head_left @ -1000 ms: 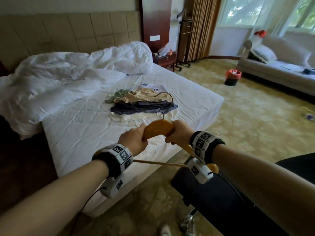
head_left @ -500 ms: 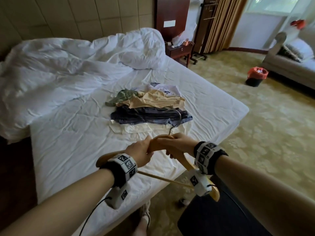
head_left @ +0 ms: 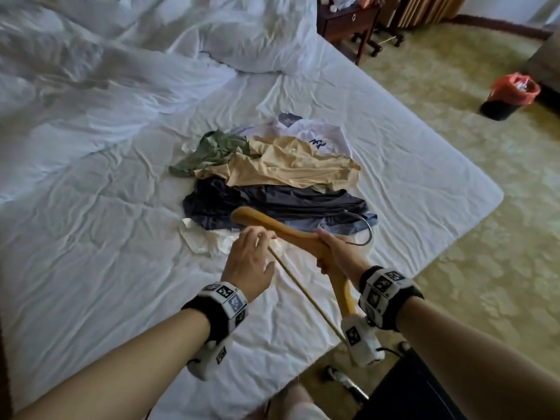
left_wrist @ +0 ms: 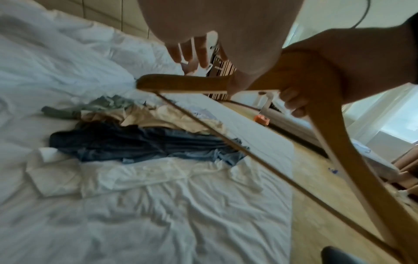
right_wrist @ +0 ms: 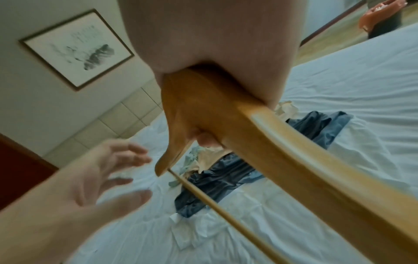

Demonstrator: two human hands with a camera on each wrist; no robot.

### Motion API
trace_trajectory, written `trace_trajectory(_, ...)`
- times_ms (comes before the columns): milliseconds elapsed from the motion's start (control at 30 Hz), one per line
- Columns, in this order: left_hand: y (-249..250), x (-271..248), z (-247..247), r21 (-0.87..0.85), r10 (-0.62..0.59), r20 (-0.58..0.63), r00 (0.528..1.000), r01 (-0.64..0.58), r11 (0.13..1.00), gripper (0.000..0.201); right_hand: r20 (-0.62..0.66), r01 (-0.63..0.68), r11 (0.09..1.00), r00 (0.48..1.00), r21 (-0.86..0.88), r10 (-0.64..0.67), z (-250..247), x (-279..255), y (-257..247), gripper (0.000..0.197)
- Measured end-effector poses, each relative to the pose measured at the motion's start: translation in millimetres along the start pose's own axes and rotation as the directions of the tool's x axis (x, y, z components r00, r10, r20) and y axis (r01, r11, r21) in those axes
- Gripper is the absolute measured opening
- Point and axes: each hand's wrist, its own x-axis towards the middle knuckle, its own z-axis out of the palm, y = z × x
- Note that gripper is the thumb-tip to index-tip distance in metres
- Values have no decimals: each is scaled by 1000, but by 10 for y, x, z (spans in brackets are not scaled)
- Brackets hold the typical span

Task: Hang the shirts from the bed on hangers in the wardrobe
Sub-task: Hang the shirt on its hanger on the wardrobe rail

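A pile of shirts [head_left: 266, 177] lies on the white bed [head_left: 91, 268]: green, tan, dark blue, light blue and white ones, also in the left wrist view [left_wrist: 135, 139]. My right hand [head_left: 336, 253] grips a wooden hanger [head_left: 291, 234] at its middle, just over the near edge of the pile; its metal hook [head_left: 363, 231] points right. In the right wrist view the hanger [right_wrist: 294, 151] runs out from under my palm. My left hand [head_left: 251, 259] is off the hanger, fingers spread and relaxed [right_wrist: 113, 171], beside its thin lower bar [head_left: 303, 292].
A rumpled white duvet [head_left: 121, 56] covers the far left of the bed. A dark wooden nightstand [head_left: 348, 25] stands at the bed's head. An orange-lined bin [head_left: 512, 95] sits on the patterned carpet at right. A black chair [head_left: 424, 389] is by my right arm.
I have come closer to the bed and bent over the pile. My left hand has let go of the hanger and spread its fingers; my right hand has carried the hanger forward over the shirts.
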Motion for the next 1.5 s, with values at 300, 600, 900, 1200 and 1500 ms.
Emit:
trace_trajectory(300,-1250,891,1208,204,-299,391,870,235,950,55,-114,104,992,987,-66,-111,189,1889,271,47)
trace_trajectory(600,-1860,1240,2176,383,-361,442,821,192,904,61,-149,41,961,985,-272,-84,368,2803,873,46)
trace_trajectory(900,-2023,1104,2363,344,101,240,966,-181,921,17,-136,94,947,981,-308,-142,341,2840,916,49)
trace_trajectory(1200,-1801,234,1865,291,-264,905,335,-34,956,20,-157,119,907,968,-403,-197,257,2546,719,32)
trace_trajectory(1500,-1338,874,1783,316,-137,800,584,-216,924,34,-97,78,951,989,-300,-112,363,2369,851,40)
